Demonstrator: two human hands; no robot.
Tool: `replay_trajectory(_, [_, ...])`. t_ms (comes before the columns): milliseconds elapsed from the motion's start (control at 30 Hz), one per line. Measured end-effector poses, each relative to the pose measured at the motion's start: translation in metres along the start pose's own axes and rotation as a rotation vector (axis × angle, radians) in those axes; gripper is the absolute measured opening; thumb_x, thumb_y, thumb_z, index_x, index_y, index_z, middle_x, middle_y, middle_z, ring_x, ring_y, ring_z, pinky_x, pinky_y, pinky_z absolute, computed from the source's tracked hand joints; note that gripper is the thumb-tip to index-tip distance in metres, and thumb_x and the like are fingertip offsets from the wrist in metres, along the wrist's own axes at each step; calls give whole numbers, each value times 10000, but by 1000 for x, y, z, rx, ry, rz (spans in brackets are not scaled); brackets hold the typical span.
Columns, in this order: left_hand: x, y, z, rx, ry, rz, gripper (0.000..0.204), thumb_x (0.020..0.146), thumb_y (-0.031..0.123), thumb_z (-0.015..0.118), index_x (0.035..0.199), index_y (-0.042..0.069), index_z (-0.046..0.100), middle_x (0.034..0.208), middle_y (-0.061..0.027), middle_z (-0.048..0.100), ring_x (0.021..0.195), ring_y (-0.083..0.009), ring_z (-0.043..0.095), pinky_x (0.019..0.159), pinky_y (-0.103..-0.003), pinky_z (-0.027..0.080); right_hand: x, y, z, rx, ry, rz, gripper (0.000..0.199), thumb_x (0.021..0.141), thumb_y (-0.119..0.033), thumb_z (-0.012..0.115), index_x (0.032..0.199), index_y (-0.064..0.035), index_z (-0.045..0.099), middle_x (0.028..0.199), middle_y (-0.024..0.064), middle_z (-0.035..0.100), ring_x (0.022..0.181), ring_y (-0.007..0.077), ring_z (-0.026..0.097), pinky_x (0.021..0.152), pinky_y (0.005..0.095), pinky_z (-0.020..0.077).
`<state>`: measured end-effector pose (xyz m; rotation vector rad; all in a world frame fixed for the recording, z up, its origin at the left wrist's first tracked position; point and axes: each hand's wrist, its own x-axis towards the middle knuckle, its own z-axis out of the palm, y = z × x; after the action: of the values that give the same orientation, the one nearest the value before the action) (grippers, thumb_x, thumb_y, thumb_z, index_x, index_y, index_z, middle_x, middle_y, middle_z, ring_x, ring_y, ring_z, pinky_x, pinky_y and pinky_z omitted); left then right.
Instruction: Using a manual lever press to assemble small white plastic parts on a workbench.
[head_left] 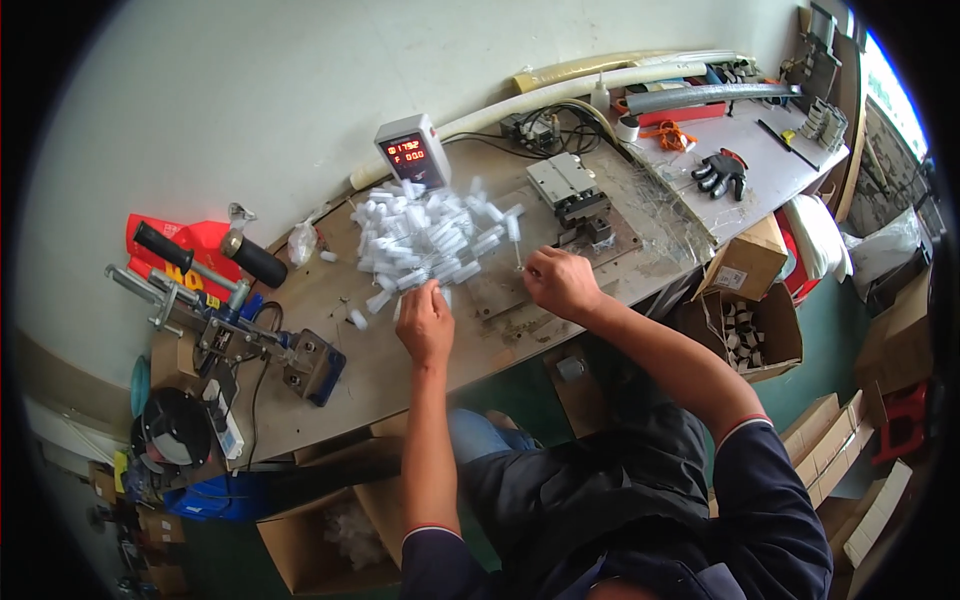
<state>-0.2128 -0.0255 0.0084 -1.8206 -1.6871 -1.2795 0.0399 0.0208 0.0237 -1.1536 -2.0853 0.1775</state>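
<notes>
Heap of small white plastic tubes (425, 238): short, cylindrical, pale and slightly translucent, lying jumbled at all angles and overlapping in a loose mound on the wooden workbench, in front of the small grey meter box. A few strays are lying apart at the heap's near-left edge. One white tube (436, 290) is sitting at the heap's near rim, pinched at the fingertips. Thin metal pin (518, 258): slender, standing roughly upright just right of the heap, held at its lower end.

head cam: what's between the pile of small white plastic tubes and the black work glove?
In the head view, between the pile of small white plastic tubes and the black work glove sits a grey metal fixture block, then crumpled clear plastic film.
</notes>
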Motion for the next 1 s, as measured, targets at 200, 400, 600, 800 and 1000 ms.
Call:
replay_trajectory(200, [-2,-6,-2,-119,63,-100,119,891,58,694,999,88,733,917,-92,728,838,-301,696,741,-404,557,42,-16,37,-169,-42,305,220,862,-253,695,899,-40,651,947,200,720,865,413,714,767,516,568])
replay_trajectory(400, [-4,-13,1,-175,41,-184,110,905,68,684,1003,84,731,915,-88,728,811,-284,699,719,-393,557,46,-6,53,-196,-18,335,209,873,-206,661,1005,-49,622,974,207,724,895,423,711,771,524,559])
replay_trajectory(600, [-6,-21,0,-174,20,-199,132,913,72,671,1030,92,730,955,-97,743,836,-304,710,732,-393,561,47,-14,47,-210,10,423,246,868,-200,650,1027,-16,613,1003,229,721,927,439,710,813,529,559])
replay_trajectory(800, [-7,-16,0,-153,-14,-226,101,912,73,659,998,85,710,956,-95,734,883,-316,698,777,-413,557,44,-8,44,-190,45,520,207,864,-191,611,936,-5,667,959,236,726,897,446,716,801,531,565])
replay_trajectory(1000, [-6,-10,3,-166,-43,-265,114,922,114,667,1002,80,741,957,-107,754,841,-307,719,746,-395,558,23,1,30,-184,47,464,218,831,-199,615,872,-2,700,940,234,730,891,445,713,773,527,568])
